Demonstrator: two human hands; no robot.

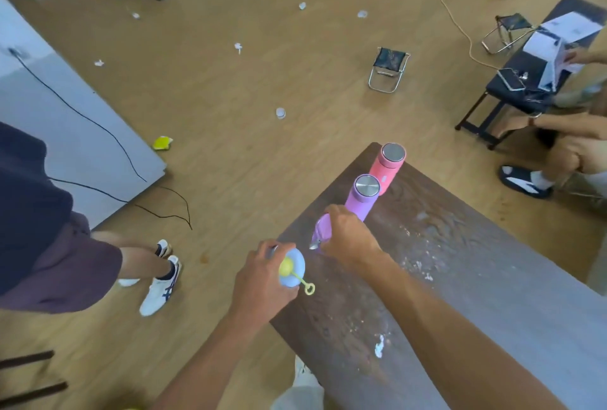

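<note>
**Two small bottles held side by side at the table's left edge**

The left hand curls round a blue bottle with a yellow-green cap, held just off the left edge of the dark table. The right hand grips a lilac bottle from above, over the tabletop. Its long axis tilts from far-right to near-left, and its silvery end points towards the blue bottle, close but apart. Just beyond stand an upright purple flask and a pink flask, in line with the lilac bottle, so the right hand is the nearer one to that row.
</note>
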